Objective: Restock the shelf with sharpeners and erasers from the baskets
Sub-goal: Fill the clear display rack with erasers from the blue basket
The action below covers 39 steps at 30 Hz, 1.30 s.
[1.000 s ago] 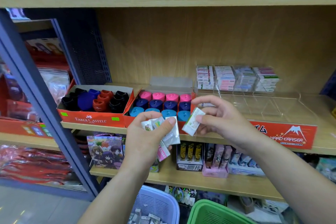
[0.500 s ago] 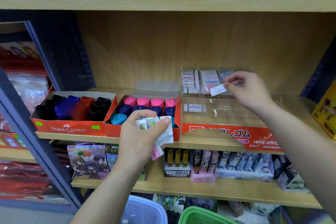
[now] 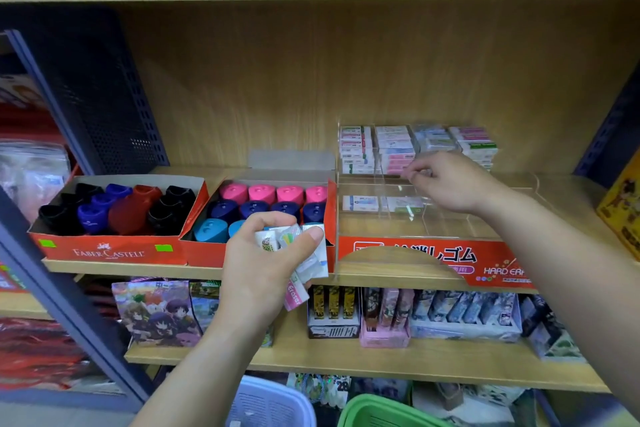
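Shelf (image 3: 114, 270) boxes (image 3: 104, 251) hold sharpeners (image 3: 261, 192), clear tray (image 3: 450, 220) erasers (image 3: 360, 203).

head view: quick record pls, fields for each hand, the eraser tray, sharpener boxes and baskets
left hand: left hand grips a bunch of wrapped erasers
right hand: right hand at the clear eraser tray, back row; unclear if it holds anything
tray: stacks at back, two erasers in the middle row
sharpeners: Faber-Castell box, second sharpener box with pink, navy and blue ones
baskets: pale blue basket, green basket, below
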Each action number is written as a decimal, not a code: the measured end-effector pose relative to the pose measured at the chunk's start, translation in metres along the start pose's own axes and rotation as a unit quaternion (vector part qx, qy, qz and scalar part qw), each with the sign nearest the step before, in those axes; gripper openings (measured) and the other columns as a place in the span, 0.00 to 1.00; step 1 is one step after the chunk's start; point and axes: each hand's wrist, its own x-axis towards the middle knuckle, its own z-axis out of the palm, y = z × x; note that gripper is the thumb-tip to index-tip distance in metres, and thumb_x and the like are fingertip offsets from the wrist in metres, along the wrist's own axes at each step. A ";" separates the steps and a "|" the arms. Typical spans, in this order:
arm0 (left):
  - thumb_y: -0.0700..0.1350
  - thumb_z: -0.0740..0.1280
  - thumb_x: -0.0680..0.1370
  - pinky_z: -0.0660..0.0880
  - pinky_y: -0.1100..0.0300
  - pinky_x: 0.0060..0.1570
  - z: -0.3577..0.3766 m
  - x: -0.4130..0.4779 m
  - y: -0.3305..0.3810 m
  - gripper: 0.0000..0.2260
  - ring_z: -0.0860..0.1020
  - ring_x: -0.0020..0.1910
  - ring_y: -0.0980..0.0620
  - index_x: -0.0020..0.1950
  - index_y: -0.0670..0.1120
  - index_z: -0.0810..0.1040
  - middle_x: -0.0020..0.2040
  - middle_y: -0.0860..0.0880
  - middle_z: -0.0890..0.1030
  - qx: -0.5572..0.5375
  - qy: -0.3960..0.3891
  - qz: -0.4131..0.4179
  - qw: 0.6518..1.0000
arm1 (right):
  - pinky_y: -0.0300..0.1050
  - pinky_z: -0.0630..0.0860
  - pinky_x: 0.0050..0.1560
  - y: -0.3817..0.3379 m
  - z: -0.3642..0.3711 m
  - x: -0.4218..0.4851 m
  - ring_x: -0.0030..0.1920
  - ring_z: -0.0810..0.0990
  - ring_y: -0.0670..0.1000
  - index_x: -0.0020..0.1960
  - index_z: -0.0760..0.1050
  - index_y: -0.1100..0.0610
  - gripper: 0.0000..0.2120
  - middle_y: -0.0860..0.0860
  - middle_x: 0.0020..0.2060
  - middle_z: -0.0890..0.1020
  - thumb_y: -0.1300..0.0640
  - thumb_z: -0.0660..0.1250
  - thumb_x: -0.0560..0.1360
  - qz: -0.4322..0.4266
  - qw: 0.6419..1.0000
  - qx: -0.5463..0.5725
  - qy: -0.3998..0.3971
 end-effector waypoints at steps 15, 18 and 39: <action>0.53 0.79 0.63 0.82 0.36 0.43 -0.009 -0.008 0.004 0.22 0.83 0.39 0.40 0.53 0.45 0.81 0.48 0.35 0.84 -0.070 0.011 -0.014 0.997 | 0.52 0.82 0.50 -0.125 0.041 -0.091 0.42 0.85 0.54 0.64 0.75 0.46 0.20 0.51 0.45 0.82 0.55 0.75 0.75 -0.055 0.900 0.426 -0.079; 0.53 0.80 0.62 0.80 0.31 0.47 -0.015 -0.010 0.007 0.23 0.83 0.41 0.39 0.53 0.45 0.81 0.48 0.35 0.84 -0.083 0.011 -0.014 0.996 | 0.50 0.83 0.48 -0.133 0.041 -0.092 0.39 0.82 0.53 0.66 0.76 0.49 0.20 0.53 0.43 0.80 0.62 0.73 0.76 -0.039 0.868 0.481 -0.117; 0.44 0.80 0.70 0.80 0.51 0.32 -0.019 -0.013 0.005 0.14 0.80 0.31 0.44 0.50 0.45 0.80 0.38 0.44 0.81 -0.066 -0.041 -0.039 0.996 | 0.41 0.77 0.39 -0.121 0.042 -0.095 0.40 0.80 0.51 0.53 0.76 0.62 0.05 0.55 0.46 0.85 0.62 0.66 0.79 -0.039 0.773 0.628 -0.084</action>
